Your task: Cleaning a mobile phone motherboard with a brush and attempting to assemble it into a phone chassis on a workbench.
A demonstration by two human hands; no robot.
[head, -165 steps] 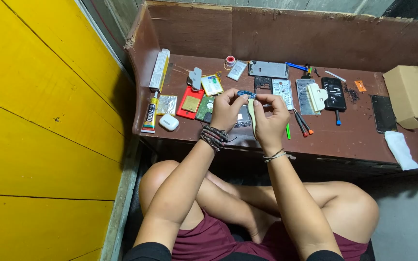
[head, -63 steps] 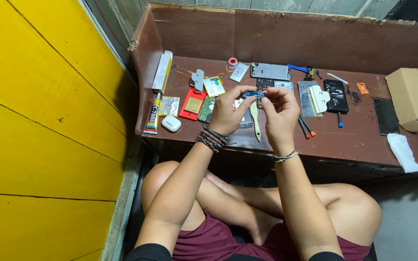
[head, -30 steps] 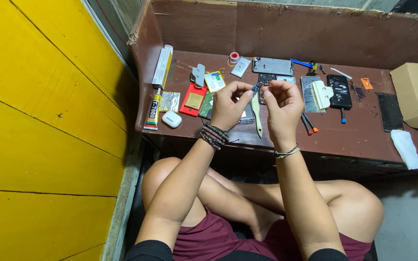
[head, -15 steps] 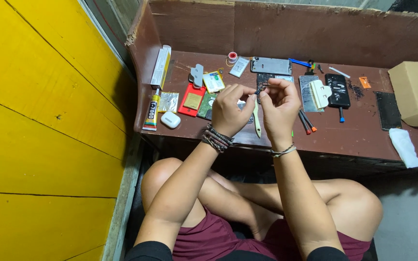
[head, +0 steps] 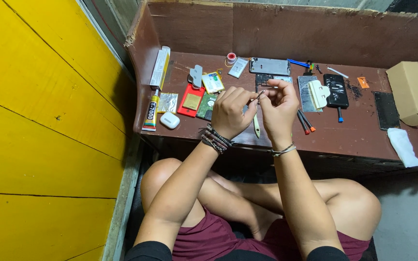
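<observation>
I see both hands raised just above the dark-brown wooden counter (head: 364,135), meeting at the middle. Left hand (head: 231,112) and right hand (head: 279,108) pinch a thin metal tweezers-like tool (head: 259,95) between them, fingers closed narrow on it, tip angled up; any part it grips is too small to tell. Held up off the counter, probably for a closer look at fine work. A pale yellow-green plastic pry stick (head: 256,126) lies on the counter just below the hands. To the left: red rectangular phone part (head: 191,100), white oval earbud case (head: 170,120), upright glue tube (head: 151,111). Behind the hands a grey opened phone frame (head: 269,66); to the right a black phone (head: 336,90), two orange-tipped screwdrivers (head: 306,121), cardboard box (head: 417,92). Parts are spread within arm's reach, likely for quick picking.
</observation>
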